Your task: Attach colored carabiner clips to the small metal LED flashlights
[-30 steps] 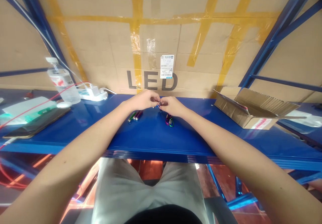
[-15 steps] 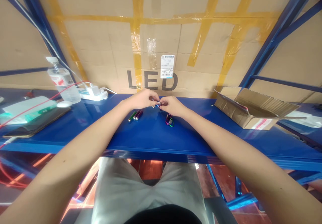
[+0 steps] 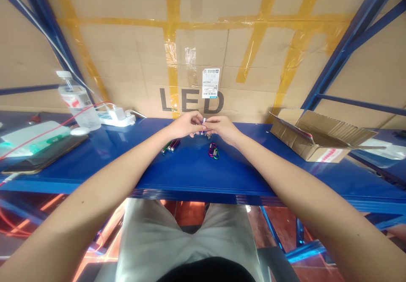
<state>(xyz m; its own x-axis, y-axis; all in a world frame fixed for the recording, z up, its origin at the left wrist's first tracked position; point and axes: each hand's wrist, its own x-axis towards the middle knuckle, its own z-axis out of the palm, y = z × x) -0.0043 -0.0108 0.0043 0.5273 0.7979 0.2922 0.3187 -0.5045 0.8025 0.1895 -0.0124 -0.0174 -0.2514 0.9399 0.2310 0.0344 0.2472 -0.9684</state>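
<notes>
Above the blue metal desk, the left hand and right hand both pinch one small purplish metal tube; coloured carabiner clips lie on the desk.

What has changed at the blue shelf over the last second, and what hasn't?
Both hands rose slightly and closed together: the left hand and right hand now pinch a small purplish metal piece higher above the blue metal shelf. Nothing was let go. The coloured carabiner clips, the slim coloured sticks, the clear plastic bottle and the open cardboard box stayed put.
</notes>
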